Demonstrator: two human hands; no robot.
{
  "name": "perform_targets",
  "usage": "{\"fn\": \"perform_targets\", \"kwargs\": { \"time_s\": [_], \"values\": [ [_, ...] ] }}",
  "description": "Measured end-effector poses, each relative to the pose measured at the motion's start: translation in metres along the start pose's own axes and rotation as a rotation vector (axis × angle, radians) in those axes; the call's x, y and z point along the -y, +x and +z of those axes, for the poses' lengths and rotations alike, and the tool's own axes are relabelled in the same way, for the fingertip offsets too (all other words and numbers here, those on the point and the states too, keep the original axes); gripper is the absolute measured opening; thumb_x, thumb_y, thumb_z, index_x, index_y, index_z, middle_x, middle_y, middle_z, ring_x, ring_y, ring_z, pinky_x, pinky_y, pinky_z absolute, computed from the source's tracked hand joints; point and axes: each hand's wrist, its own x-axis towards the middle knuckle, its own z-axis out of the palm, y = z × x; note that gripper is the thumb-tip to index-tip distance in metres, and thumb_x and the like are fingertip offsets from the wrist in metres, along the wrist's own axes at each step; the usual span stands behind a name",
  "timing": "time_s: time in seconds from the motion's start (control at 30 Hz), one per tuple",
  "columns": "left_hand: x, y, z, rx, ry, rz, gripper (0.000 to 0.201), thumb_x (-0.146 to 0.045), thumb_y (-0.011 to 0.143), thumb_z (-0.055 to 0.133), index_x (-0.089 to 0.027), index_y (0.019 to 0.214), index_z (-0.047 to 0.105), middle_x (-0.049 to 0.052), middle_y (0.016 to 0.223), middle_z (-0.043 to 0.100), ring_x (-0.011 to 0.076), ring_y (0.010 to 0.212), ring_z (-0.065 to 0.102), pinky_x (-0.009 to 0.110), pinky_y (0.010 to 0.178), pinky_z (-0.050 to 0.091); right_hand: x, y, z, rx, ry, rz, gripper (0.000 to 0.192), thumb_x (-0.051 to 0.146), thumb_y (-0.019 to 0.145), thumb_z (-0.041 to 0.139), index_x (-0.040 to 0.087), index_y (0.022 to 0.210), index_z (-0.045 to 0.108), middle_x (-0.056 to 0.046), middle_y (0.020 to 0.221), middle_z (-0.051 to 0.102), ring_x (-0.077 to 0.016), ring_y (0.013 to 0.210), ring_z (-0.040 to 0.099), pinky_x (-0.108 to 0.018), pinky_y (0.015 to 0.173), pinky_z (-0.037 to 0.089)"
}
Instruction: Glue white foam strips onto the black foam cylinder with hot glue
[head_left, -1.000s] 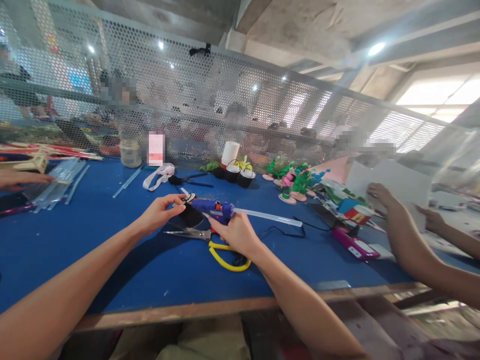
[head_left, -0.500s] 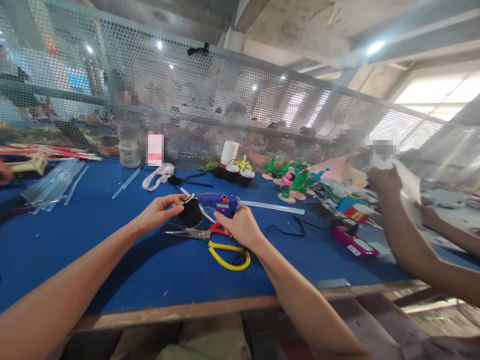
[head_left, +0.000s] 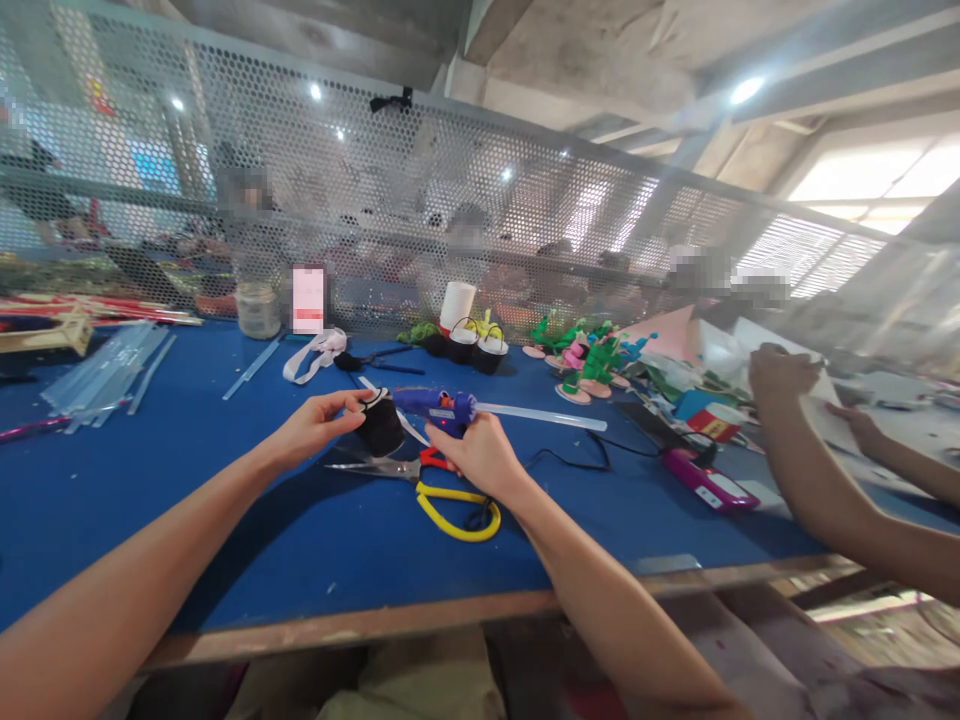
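Observation:
My left hand (head_left: 324, 424) pinches the upper rim of a small black bucket (head_left: 380, 430) with a light rim, tilted a little above the table. Wrapped in my right hand (head_left: 486, 452) is a blue hot glue gun (head_left: 442, 408), its nozzle end at the bucket's rim. A long clear glue stick (head_left: 540, 414) sticks out of the gun's back. Under my hands lie scissors (head_left: 459, 512) with one yellow and one red handle, blades pointing left. Part of a white ribbon shows behind the bucket. The nozzle tip is partly hidden by the bucket.
Clear glue sticks (head_left: 105, 375) lie left, near a glass jar (head_left: 259, 310) and a phone (head_left: 308, 300). Small black buckets (head_left: 491, 355) and green figures (head_left: 596, 365) stand at the back. A purple power strip (head_left: 709, 482) lies right, by a co-worker's arms (head_left: 832, 480).
My hands, the bucket and the glue gun stay almost in place. At the right, the co-worker's hand has shifted slightly with the white sheet. A hand at the far left edge has left view.

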Motion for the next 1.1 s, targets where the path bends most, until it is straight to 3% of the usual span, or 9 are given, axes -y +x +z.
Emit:
{"fn": "perform_targets", "kwargs": {
  "time_s": [0.17,0.33,0.63,0.87,1.1],
  "values": [
    [-0.001,0.000,0.000,0.014,0.006,0.016,0.032,-0.047,0.062,0.064,-0.017,0.059,0.054,0.012,0.125,0.052,0.0297,0.117,0.043,0.042,0.100,0.025,0.002,-0.004,0.005,0.013,0.018,-0.032,0.017,0.029,0.069,0.052,0.017,0.056,0.051,0.006,0.032,0.042,-0.0090,0.028,0.042,-0.019,0.033,0.036],
    [-0.001,0.000,0.001,0.007,0.021,0.010,0.031,-0.047,0.061,0.064,-0.018,0.059,0.054,0.011,0.125,0.052,0.0285,0.117,0.044,0.040,0.099,0.028,0.001,-0.006,0.010,0.004,-0.032,-0.095,0.017,0.027,0.069,0.051,0.018,0.054,0.052,0.005,0.032,0.041,-0.0104,0.032,0.045,-0.020,0.036,0.037],
    [-0.005,-0.002,-0.001,0.041,-0.004,0.020,0.029,-0.045,0.062,0.064,-0.018,0.061,0.053,0.012,0.126,0.051,0.0280,0.119,0.041,0.041,0.100,0.026,0.001,-0.001,0.002,0.070,0.068,0.045,0.026,0.031,0.068,0.053,0.018,0.047,0.046,0.005,0.031,0.042,-0.0079,0.027,0.040,-0.019,0.033,0.035],
    [0.001,0.000,-0.004,0.063,0.010,0.025,0.025,-0.041,0.066,0.062,-0.018,0.063,0.053,0.010,0.128,0.049,0.0271,0.120,0.041,0.039,0.099,0.028,0.001,0.002,-0.005,0.054,0.055,0.039,0.034,0.031,0.069,0.052,0.019,0.040,0.042,0.005,0.029,0.042,-0.0071,0.028,0.040,-0.019,0.037,0.038],
    [0.002,0.000,-0.006,0.066,0.007,0.024,0.023,-0.040,0.066,0.062,-0.019,0.064,0.051,0.011,0.127,0.050,0.0286,0.120,0.040,0.041,0.099,0.027,-0.007,0.007,-0.005,0.049,0.075,0.039,0.027,0.031,0.070,0.052,0.017,0.047,0.050,0.005,0.031,0.044,-0.0077,0.028,0.039,-0.020,0.036,0.036]
  ]
}}
